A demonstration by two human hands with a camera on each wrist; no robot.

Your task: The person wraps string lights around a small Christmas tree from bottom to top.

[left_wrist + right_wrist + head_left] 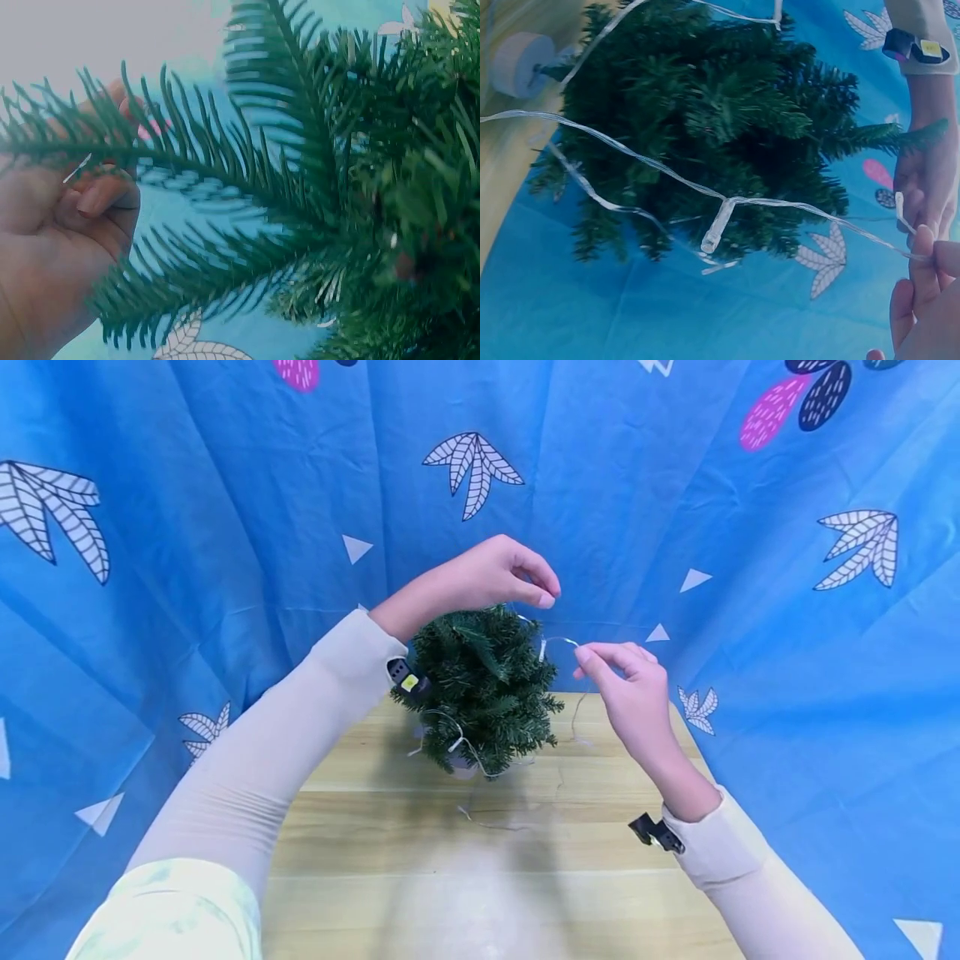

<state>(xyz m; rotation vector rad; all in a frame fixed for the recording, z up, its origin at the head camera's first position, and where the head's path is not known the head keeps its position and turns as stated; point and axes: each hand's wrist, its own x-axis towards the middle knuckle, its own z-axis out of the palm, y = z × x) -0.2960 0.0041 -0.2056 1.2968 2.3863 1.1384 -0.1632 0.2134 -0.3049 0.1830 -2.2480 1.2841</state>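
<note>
A small green artificial Christmas tree (487, 685) stands on the wooden table. A thin clear-wired string of lights (649, 161) runs around it. My left hand (498, 572) is above the treetop, thumb and fingers brought together, and a short bright piece of the string shows at its curled fingers in the left wrist view. Right of the tree, my right hand (626, 689) pinches the string between thumb and index finger. A clear bulb (542, 650) hangs on the stretch between the right hand and the branches. Needled branches (217, 176) partly cover the left hand in the left wrist view.
The wooden table (360, 835) lies under the tree, with a loose end of string (491, 825) in front. A white round base (523, 65) shows under the tree. Blue patterned cloth (300, 468) hangs behind and at both sides.
</note>
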